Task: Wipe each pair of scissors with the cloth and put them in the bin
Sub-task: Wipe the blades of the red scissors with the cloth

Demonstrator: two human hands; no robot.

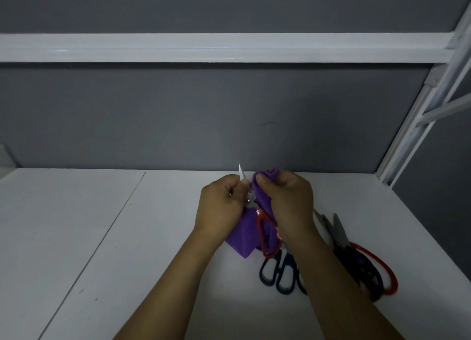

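My left hand [220,204] grips one blade of a pair of red-handled scissors [265,234], held open above the white table; that blade's tip points up. My right hand [285,202] pinches the purple cloth [246,234] around the other blade, and the cloth hangs down between my hands. Under my right forearm lie more scissors: a dark-blue-handled pair [276,273] and a heap with red and black handles [369,271], blades pointing away from me. No bin is in view.
The white table [114,237] has a seam running diagonally on its left part. A grey wall stands behind it with a white shelf rail [229,47] above. White metal frame struts [420,115] rise at the right.
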